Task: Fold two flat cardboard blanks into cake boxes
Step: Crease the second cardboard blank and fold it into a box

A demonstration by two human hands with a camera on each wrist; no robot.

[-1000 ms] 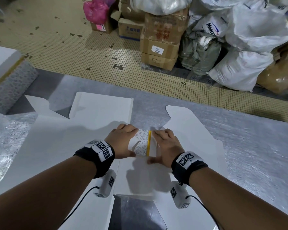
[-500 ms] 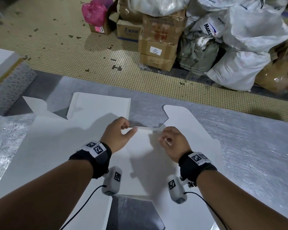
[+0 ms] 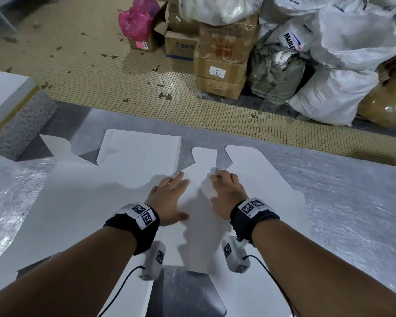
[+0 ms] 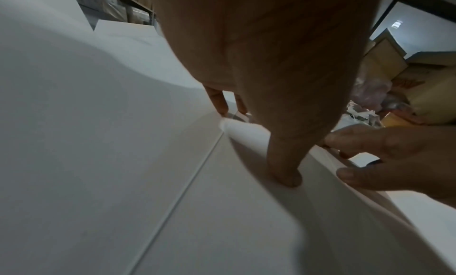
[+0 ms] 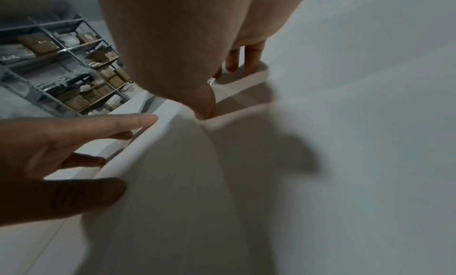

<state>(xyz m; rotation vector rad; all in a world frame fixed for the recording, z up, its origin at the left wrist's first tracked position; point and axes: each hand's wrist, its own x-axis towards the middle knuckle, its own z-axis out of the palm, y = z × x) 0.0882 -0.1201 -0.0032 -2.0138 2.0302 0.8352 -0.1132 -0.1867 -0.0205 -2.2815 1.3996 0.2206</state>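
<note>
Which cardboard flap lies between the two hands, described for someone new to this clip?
On the silver table lies a white cardboard blank. Between the left hand and right hand, the narrow tab points away, slimmer than the broad panels flanking it.

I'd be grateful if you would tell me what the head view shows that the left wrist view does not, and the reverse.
Only the head view shows the whole cardboard blank, the silver mat, the pink bag and the finished box. Only the left wrist view shows the left thumb's tip touching the panel beside a scored crease. Both show the left hand and right hand on the narrow flap.
</note>
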